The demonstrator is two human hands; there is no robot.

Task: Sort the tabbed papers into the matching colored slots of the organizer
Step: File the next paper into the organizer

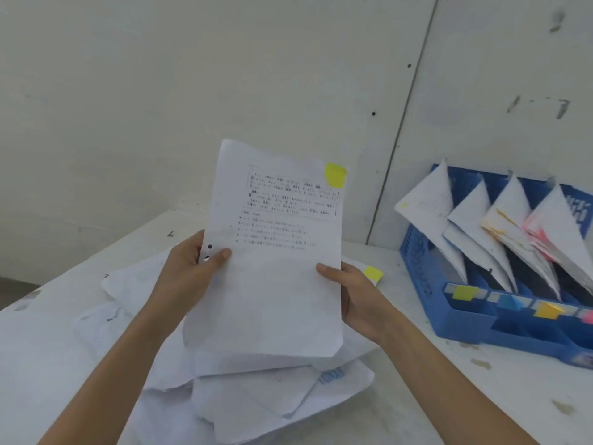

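1. The step in hand is judged to be the reading of a tab: a sheet (272, 284) is held up in both hands, printed face to the camera, above the pile (256, 390) and well left of the organizer (465, 329).
2. The sheet's left edge is pinched by the left hand (189, 271), thumb on the printed face and fingers hidden behind. The right edge is pinched in the same way by the right hand (356, 297).
3. A yellow tab (335, 175) is seen at the sheet's top right corner.
4. For the next move, the sheet would need to be carried right to the leftmost slot, marked by the yellow label (463, 292). It would have to be tipped and slid in edge first beside the paper already there. As the sheet is limp, a buckled or caught corner is the likely fault.
5. The organizer is blue and stands on the table (481, 396). Along its front wall, left to right, a yellow, a blue label (510, 302), an orange label (547, 309) and a pink label (588, 316) are fixed; the last is cut by the frame edge.
6. Leaning papers are held in every slot. A yellow speck shows on the leftmost, orange marks on the third stack, pink on the fourth. The second stack's tab colour cannot be told.
7. Many loose sheets are left in the pile, so much of the sorting is judged undone.
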